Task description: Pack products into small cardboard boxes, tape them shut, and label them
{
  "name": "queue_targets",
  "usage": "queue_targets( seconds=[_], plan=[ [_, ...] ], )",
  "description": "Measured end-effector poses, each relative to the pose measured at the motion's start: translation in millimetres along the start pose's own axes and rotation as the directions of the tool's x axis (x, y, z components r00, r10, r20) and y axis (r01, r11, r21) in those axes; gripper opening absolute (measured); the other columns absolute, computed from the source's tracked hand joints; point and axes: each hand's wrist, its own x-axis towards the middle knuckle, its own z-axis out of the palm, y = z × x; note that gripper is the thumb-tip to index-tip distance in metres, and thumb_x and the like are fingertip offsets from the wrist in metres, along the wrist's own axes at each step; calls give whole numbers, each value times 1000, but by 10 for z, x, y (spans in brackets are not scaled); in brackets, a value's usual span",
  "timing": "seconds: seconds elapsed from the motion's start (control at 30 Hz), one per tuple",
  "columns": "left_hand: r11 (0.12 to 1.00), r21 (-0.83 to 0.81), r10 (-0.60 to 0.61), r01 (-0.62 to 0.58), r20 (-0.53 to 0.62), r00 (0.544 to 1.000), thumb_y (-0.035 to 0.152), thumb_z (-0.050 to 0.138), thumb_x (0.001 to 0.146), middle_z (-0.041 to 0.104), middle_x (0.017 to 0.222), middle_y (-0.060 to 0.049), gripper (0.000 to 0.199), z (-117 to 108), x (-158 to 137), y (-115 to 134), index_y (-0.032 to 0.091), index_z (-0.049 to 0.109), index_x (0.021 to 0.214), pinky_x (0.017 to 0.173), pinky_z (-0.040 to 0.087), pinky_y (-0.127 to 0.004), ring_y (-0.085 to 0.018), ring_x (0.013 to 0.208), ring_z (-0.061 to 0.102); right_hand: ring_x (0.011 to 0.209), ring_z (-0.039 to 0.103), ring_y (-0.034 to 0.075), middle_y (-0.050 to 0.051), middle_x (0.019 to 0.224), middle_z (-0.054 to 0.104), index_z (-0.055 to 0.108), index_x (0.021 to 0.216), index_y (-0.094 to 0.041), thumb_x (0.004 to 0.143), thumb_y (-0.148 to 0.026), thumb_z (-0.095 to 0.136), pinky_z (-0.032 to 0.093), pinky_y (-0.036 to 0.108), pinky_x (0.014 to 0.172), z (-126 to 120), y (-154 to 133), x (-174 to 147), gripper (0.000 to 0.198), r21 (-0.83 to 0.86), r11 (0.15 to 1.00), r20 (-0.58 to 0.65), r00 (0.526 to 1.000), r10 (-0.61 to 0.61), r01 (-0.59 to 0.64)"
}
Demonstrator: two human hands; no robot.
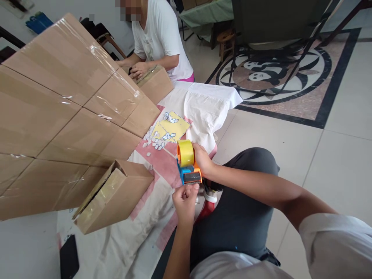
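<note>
My right hand (204,159) is closed around a tape dispenser (192,177) with blue and orange parts and a dark roller. A roll of yellowish packing tape (186,153) sits in it. Just below, the fingers of my left hand (186,197) are curled, with the fingertips pinched at the dispenser's lower edge. Whether a tape end is between them I cannot make out. To the left stands a cardboard box (135,186), its taped flap side with a dark gap along it.
Taped cardboard boxes (87,97) form a tall stack on the left. A yellow sheet (174,128) with small paper scraps lies on the cloth (203,102). A co-worker (161,35) handles another box (158,83). A dark phone-like object (69,257) lies lower left.
</note>
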Motion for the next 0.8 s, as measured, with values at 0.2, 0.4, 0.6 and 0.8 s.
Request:
queue_targets(
  seconds=[0.2,0.4,0.6,0.8],
  plan=[
    [997,33,69,-68,-33,997,46,71,70,33,43,6,42,17,3,-11,20,49,46,51,36,-24,-11,51,36,49,59,17,-1,56,59,59,82,-21,94,-34,44,57,35,60,-13,13,-7,23,-14,999,6,999,34,-34],
    [990,58,128,-126,-41,991,47,70,74,40,42,4,45,36,-15,-71,21,48,44,57,41,-26,-12,51,40,54,62,18,-2,59,60,60,88,-20,94,-32,44,58,34,65,-7,23,5,21,24,999,-5,999,43,-42],
    [991,33,131,-130,-26,991,47,70,76,50,45,2,42,67,-26,-134,20,57,47,52,41,-25,-11,48,44,53,61,17,-2,58,60,61,88,-20,94,-31,43,57,34,64,-11,22,6,22,34,998,-15,998,56,-56],
    [991,24,132,-131,-28,991,48,71,76,59,47,-1,37,88,-3,-198,18,68,55,49,42,-25,-13,46,50,52,60,17,-3,55,59,61,86,-20,93,-24,42,58,33,64,9,21,-20,21,26,998,-63,996,67,-65]
  ],
)
